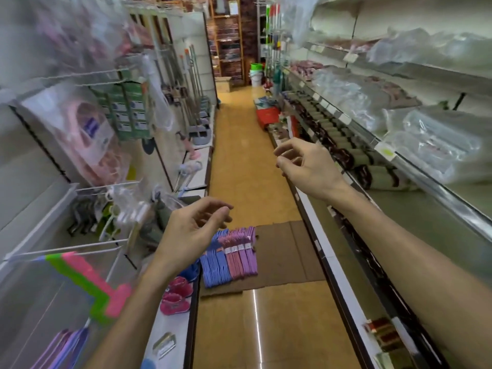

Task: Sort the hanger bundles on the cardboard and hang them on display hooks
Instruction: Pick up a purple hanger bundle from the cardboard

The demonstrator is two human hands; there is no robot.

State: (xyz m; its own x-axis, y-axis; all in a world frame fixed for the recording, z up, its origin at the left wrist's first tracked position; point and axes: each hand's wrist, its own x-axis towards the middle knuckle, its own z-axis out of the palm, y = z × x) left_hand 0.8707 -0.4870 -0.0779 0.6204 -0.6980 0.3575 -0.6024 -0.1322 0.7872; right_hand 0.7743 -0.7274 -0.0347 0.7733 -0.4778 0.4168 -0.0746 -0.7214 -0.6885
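Both hands, left (193, 230) and right (306, 166), hung empty and half-curled above the hanger bundles (230, 255) on the cardboard (287, 251), seemingly between trips, needing to stoop for another

Blue, pink, purple hanger bundles (229, 258) flat on cardboard (287, 251)

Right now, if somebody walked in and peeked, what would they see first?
Probably the two empty hands, the left hand and the right hand, held out over the aisle. Just beyond the left one, bright blue, pink and purple hanger bundles lie in a row on brown cardboard on the floor. At lower left, a neon green and pink hanger pack hangs on a hook.
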